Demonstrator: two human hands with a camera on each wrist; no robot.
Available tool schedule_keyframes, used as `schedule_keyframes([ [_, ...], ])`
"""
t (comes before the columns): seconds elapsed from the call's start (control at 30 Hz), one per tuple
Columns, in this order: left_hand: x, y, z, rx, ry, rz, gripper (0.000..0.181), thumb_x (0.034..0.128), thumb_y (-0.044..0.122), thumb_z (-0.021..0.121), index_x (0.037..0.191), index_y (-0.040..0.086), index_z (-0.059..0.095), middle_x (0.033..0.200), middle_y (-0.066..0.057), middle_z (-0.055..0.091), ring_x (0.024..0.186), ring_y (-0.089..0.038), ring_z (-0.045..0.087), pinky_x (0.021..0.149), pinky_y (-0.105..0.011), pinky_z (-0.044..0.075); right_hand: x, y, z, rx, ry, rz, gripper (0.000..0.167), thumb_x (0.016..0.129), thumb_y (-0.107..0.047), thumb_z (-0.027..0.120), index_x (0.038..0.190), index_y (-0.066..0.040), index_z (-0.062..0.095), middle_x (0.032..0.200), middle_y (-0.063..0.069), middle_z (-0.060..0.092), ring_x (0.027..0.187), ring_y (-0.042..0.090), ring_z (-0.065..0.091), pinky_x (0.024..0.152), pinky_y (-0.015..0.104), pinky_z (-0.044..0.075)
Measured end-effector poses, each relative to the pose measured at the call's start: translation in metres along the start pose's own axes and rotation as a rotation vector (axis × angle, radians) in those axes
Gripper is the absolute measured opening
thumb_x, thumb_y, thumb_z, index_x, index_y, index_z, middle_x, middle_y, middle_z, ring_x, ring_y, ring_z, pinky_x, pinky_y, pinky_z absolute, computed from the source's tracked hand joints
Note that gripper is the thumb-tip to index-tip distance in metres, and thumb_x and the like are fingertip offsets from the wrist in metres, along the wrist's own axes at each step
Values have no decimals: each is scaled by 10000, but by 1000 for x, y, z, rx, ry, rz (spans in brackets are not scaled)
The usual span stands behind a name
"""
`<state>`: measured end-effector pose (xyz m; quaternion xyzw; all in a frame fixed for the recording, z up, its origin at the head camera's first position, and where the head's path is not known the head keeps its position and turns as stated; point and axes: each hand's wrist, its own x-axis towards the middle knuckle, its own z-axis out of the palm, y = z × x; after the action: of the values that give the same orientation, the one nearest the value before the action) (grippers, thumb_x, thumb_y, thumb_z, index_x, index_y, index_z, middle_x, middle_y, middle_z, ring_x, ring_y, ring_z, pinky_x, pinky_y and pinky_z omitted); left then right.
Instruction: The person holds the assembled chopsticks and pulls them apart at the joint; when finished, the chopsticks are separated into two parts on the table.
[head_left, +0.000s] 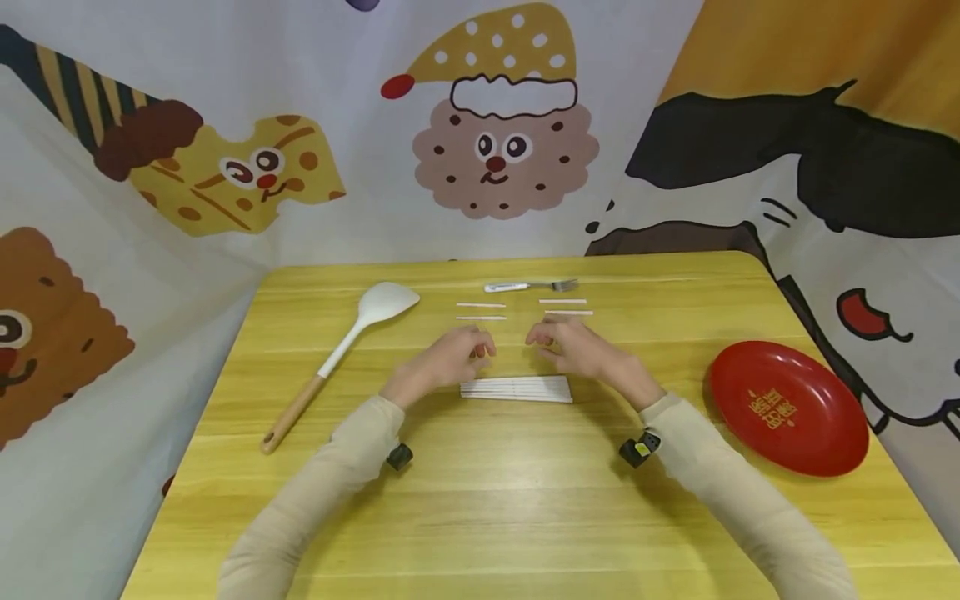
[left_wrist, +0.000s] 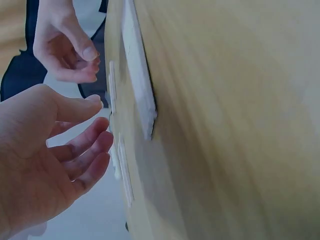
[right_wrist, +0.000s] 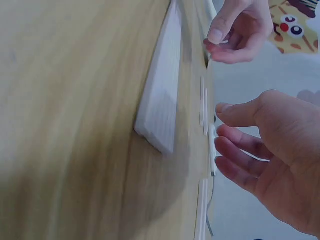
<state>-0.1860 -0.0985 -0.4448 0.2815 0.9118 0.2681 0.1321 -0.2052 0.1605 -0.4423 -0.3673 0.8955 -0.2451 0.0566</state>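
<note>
My left hand (head_left: 452, 353) hovers just behind the left end of a flat row of white sticks (head_left: 516, 389) lying side by side, perhaps a pleated strip. Across from it, my right hand (head_left: 583, 347) hovers near the row's right end. Both hands have loosely bent fingers with nothing between them, as the wrist views confirm. The row (right_wrist: 162, 85) rests flat on the table, apart from both hands. Beyond the hands lie two pairs of thin white sticks, a left pair (head_left: 481, 317) and a right pair (head_left: 568, 312).
A fork (head_left: 517, 287) with a white handle lies at the table's far edge. On the left is a white spatula (head_left: 345, 340) with a wooden handle. A red oval plate (head_left: 817, 417) sits at the right edge. A cartoon-printed curtain (head_left: 360, 225) hangs behind the wooden table (head_left: 480, 508).
</note>
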Motion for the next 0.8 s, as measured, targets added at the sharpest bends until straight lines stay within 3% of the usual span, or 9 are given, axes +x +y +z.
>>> schedule_keyframes([
  [0.27, -5, 5, 17, -10, -20, 87, 163, 935, 14, 642, 1087, 44, 694, 997, -56, 649, 927, -167, 607, 836, -291, 546, -5, -11, 14, 53, -47, -46, 210, 898, -8, 724, 1107, -32, 726, 1025, 95, 696, 933, 208, 663, 841, 323, 587],
  [0.57, -4, 4, 30, 20, -9, 112, 142, 961, 32, 630, 1081, 53, 702, 1007, -58, 667, 891, -152, 607, 785, -267, 538, -6, -13, 30, 79, -59, -96, 168, 891, 26, 711, 1034, -54, 748, 981, 54, 720, 897, 173, 642, 794, 285, 575],
  [0.8, -1, 6, 32, 49, 27, 128, 112, 967, 23, 622, 1027, 46, 713, 960, -59, 677, 849, -153, 587, 741, -271, 518, -5, -11, 37, 70, -38, -117, 160, 899, 49, 693, 999, -59, 757, 962, 45, 721, 886, 163, 646, 781, 268, 573],
])
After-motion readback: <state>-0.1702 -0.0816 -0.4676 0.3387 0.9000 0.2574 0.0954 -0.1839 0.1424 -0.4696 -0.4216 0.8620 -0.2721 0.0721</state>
